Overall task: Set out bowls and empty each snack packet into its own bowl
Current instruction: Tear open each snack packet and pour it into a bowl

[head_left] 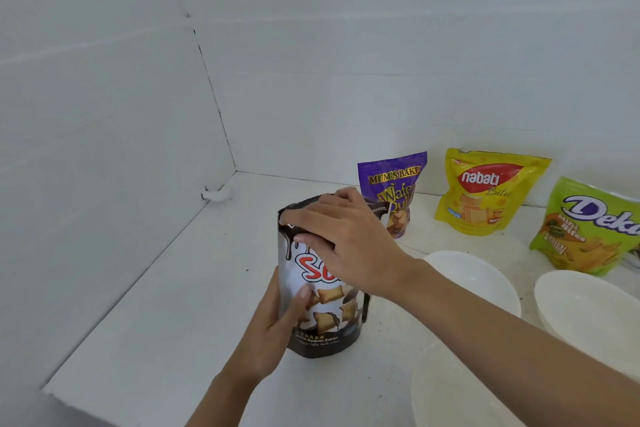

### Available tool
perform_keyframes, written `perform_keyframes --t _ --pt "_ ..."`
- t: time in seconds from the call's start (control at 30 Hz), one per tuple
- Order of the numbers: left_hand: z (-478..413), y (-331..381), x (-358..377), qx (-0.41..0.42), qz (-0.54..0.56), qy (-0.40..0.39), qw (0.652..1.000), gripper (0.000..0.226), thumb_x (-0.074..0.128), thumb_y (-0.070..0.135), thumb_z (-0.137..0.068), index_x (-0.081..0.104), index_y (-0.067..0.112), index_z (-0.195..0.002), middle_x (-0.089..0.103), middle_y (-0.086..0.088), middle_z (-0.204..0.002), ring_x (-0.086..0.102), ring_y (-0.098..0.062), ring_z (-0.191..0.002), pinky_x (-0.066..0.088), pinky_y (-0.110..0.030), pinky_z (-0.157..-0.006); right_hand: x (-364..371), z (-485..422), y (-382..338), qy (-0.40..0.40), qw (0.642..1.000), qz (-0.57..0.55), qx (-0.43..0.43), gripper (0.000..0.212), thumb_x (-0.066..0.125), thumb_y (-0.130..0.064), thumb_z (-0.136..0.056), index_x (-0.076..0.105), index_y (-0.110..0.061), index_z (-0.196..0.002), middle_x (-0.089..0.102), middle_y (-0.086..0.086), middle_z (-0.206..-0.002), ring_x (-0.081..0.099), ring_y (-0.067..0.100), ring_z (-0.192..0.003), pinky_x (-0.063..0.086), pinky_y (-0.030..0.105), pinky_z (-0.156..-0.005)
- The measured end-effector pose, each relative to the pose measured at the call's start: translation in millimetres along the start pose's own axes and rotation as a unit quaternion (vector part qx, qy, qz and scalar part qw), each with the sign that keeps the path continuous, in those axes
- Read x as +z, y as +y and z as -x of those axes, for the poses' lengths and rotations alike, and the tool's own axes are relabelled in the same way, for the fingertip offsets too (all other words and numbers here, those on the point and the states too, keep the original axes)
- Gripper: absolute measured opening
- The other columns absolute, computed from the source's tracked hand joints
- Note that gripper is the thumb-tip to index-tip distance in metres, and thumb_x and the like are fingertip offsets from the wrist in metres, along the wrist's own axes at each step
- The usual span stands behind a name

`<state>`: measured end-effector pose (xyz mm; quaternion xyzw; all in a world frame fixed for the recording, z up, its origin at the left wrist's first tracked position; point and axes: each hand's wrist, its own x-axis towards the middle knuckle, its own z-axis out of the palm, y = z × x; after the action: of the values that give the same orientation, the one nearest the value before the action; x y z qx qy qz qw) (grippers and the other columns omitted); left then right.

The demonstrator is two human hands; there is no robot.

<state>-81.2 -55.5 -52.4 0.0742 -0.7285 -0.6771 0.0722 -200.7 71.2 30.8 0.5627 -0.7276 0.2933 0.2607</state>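
Note:
A black and white snack packet (322, 308) with red lettering stands upright on the white counter (173, 322). My left hand (277, 322) grips its lower left side, thumb across the front. My right hand (343, 236) lies over the packet's top, fingers curled on the upper edge. Three white bowls sit to the right: one behind my right forearm (474, 274), one at the far right (585, 302), one near the front edge (446, 388). Along the back wall stand a purple packet (398, 184), a yellow packet (488, 191) and a green packet (585, 225).
White walls meet in a corner at the back left (235, 170). The counter's left edge runs along the side wall. A small white object (216, 194) sits near the corner.

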Motion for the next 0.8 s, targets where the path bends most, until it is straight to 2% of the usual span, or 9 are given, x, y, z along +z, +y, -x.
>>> perform_keyframes --t 0.07,0.13,0.23,0.4,0.5,0.57,0.63,0.73,0.8 --pt "-1.5 1.0 -0.8 -0.002 0.015 0.014 1.0 0.047 0.056 0.036 -0.093 0.045 0.036 -0.139 0.068 0.014 -0.127 0.065 -0.01 -0.119 0.057 -0.033 -0.095 -4.0 -8.6 2.3 0.04 0.999 -0.025 0.006 0.008 0.07 -0.016 -0.088 0.07 -0.02 -0.095 0.07 -0.013 -0.085 0.058 0.018 -0.092 0.042 0.048 -0.083" --pt "-3.0 -0.1 -1.9 0.017 0.007 0.028 0.999 0.043 0.056 0.03 -0.094 0.049 0.031 -0.137 0.069 0.011 -0.126 0.066 -0.011 -0.118 0.057 -0.028 -0.092 -9.4 -15.2 6.3 0.068 0.996 -0.054 0.033 0.004 0.074 -0.015 -0.084 0.073 -0.019 -0.082 0.068 -0.016 -0.081 0.056 0.015 -0.098 0.039 0.049 -0.089" --pt "-6.1 -4.5 -4.5 0.051 0.004 0.071 0.996 0.036 0.058 0.026 -0.094 0.055 0.027 -0.129 0.07 0.005 -0.123 0.066 -0.014 -0.117 0.056 -0.02 -0.083 -20.2 -23.2 11.6 0.106 0.989 -0.069 0.079 0.005 0.076 -0.016 -0.08 0.073 -0.019 -0.079 0.07 -0.015 -0.081 0.056 0.012 -0.106 0.034 0.05 -0.098" --pt "-15.0 -3.2 -2.7 0.104 0.041 0.15 0.982 0.033 0.06 0.02 -0.092 0.052 0.038 -0.118 0.071 -0.008 -0.118 0.071 -0.019 -0.106 0.058 -0.02 -0.076 -42.7 -33.2 18.0 0.15 0.975 -0.067 0.153 0.005 0.078 -0.019 -0.079 0.075 -0.023 -0.079 0.072 -0.012 -0.088 0.058 0.008 -0.111 0.029 0.053 -0.108" --pt "-22.5 4.7 0.1 0.126 0.078 0.163 0.975 0.037 0.06 0.017 -0.092 0.045 0.039 -0.118 0.068 -0.015 -0.115 0.071 -0.025 -0.104 0.058 -0.022 -0.076 -63.3 -36.6 22.3 0.1 0.972 -0.092 0.193 0.003 0.076 -0.02 -0.083 0.076 -0.023 -0.083 0.073 -0.013 -0.093 0.058 0.003 -0.108 0.033 0.046 -0.109" --pt "-28.5 8.5 0.1 0.127 0.086 0.17 0.973 0.035 0.059 0.02 -0.093 0.044 0.042 -0.116 0.068 -0.015 -0.115 0.071 -0.025 -0.102 0.059 -0.022 -0.075 -77.6 -36.2 24.8 0.061 0.968 -0.128 0.206 0.005 0.074 -0.017 -0.085 0.077 -0.019 -0.089 0.074 -0.012 -0.093 0.063 0.002 -0.096 0.047 0.03 -0.096" --pt "-34.1 10.5 -0.2 0.123 0.091 0.175 0.973 0.031 0.057 0.023 -0.095 0.044 0.042 -0.117 0.066 -0.013 -0.117 0.071 -0.027 -0.103 0.061 -0.029 -0.076 -89.8 -35.2 28.2 0.022 0.96 -0.161 0.228 0.01 0.073 -0.016 -0.087 0.077 -0.018 -0.095 0.075 -0.012 -0.094 0.067 0.001 -0.09 0.054 0.02 -0.081" --pt "-40.9 12.6 3.5 0.119 0.106 0.173 0.972 0.021 0.054 0.026 -0.098 0.048 0.038 -0.114 0.064 -0.011 -0.122 0.067 -0.033 -0.111 0.059 -0.05 -0.085 -101.3 -33.7 34.1 -0.023 0.949 -0.182 0.254 0.011 0.072 -0.02 -0.089 0.076 -0.02 -0.099 0.074 -0.014 -0.097 0.068 0.001 -0.089 0.057 0.022 -0.078" --pt "-45.4 12.5 6.2 0.118 0.123 0.177 0.969 0.014 0.054 0.027 -0.099 0.051 0.033 -0.111 0.062 -0.012 -0.122 0.064 -0.04 -0.113 0.053 -0.056 -0.088 -104.8 -32.2 35.0 -0.048 0.943 -0.189 0.269 0.013 0.072 -0.021 -0.089 0.075 -0.022 -0.102 0.073 -0.014 -0.098 0.068 0.0 -0.09 0.057 0.021 -0.077"
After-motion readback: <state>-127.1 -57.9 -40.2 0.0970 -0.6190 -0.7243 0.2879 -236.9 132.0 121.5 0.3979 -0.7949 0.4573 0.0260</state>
